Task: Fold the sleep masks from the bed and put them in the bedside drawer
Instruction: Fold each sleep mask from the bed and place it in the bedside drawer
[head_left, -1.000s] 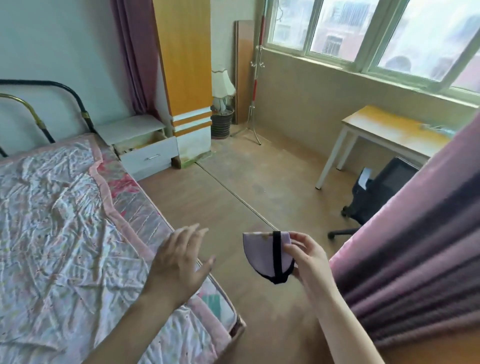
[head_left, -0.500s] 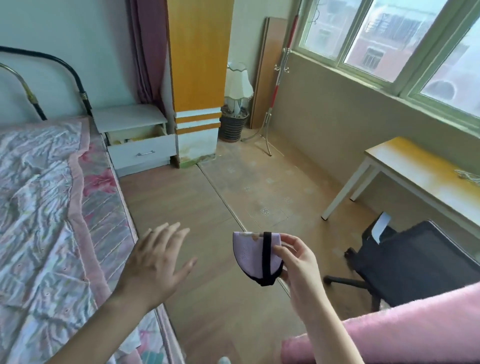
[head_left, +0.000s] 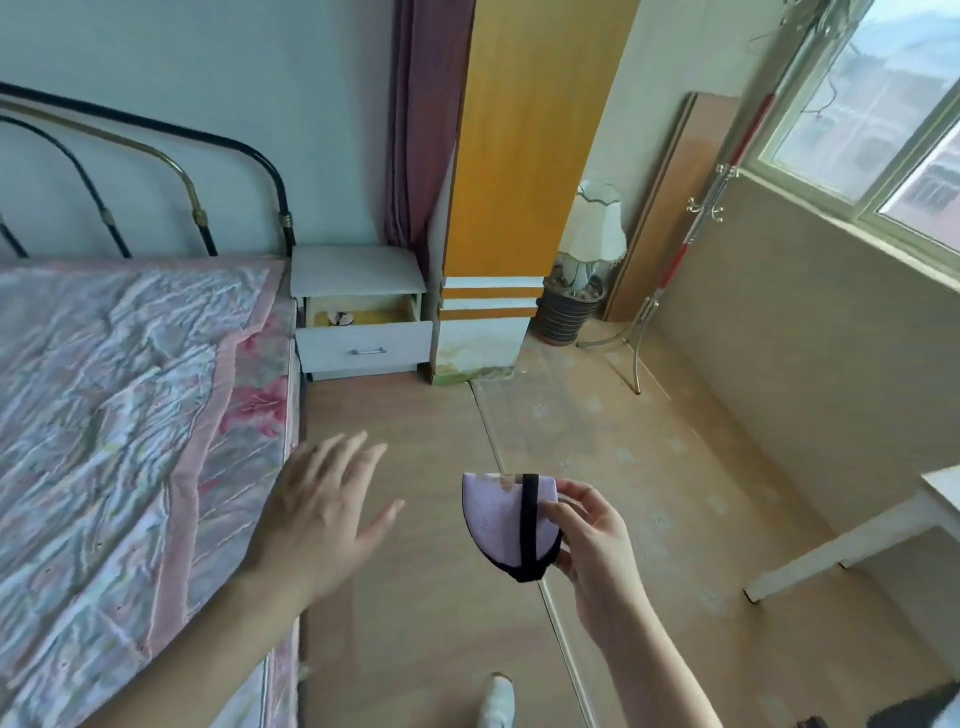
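Your right hand pinches the folded sleep mask, likely soft and light, so keep hold across its strap; your left hand hangs released.

The bed fills the left side, its headboard against the far wall. Just right of the headboard stands the bedside table, its drawer pulled open with something small lying inside. A curtain hangs behind the table, and a wardrobe stands to the table's right. Right of the wardrobe sits a lamp, with a coat stand further right, under the window. In the foreground, above the floor, the left hand hovers beside the bed's edge, and the right hand holds a folded sleep mask to its right.
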